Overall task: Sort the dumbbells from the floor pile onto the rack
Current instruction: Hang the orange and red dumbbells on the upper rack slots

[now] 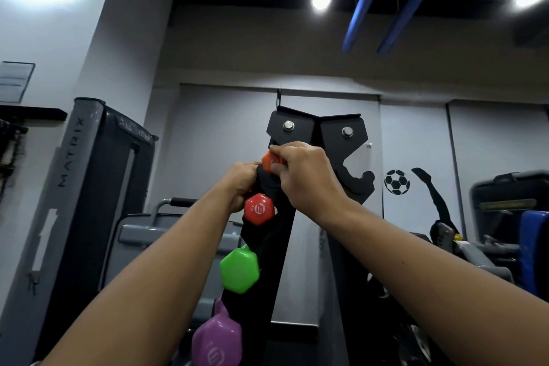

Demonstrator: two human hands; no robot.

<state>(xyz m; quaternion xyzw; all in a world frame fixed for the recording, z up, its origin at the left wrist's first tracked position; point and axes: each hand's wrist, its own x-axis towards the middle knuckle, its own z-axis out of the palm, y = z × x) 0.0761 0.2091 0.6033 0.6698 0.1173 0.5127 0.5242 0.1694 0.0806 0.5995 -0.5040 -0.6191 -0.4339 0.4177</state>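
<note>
- Hands meet at the top cradle on the left face of the black rack (341, 134), just above the centre of the view, because that is the highest free slot on that side.
- Your right hand (306, 175) has its fingers (277, 168) clenched around the near end of the orange dumbbell (269, 161), which sits at the cradle mouth at about 12 o'clock from the red one.
- Your left hand (240, 184) closes on the far side of the same tier, at 9 o'clock from the orange head; whether it grips the dumbbell's other end or the rack plate you cannot tell, as the rack hides its fingertips.
- Two hands make sense here: the slot is above eye level, and both ends need to drop level into the hooks.
- Below, at 6 o'clock and stepping down toward 7, the red dumbbell (259, 208), the green dumbbell (240, 269) and the purple dumbbell (217, 339) already rest in their cradles, heads growing larger downward, so the order appears to run light at top to heavy at bottom.
- The matching hook on the right face, at 3 o'clock from your right hand, is empty.
- The floor pile is out of view, so you cannot judge how many remain.
- Keep the orange head level as you seat it, or one end may slip off.
</note>
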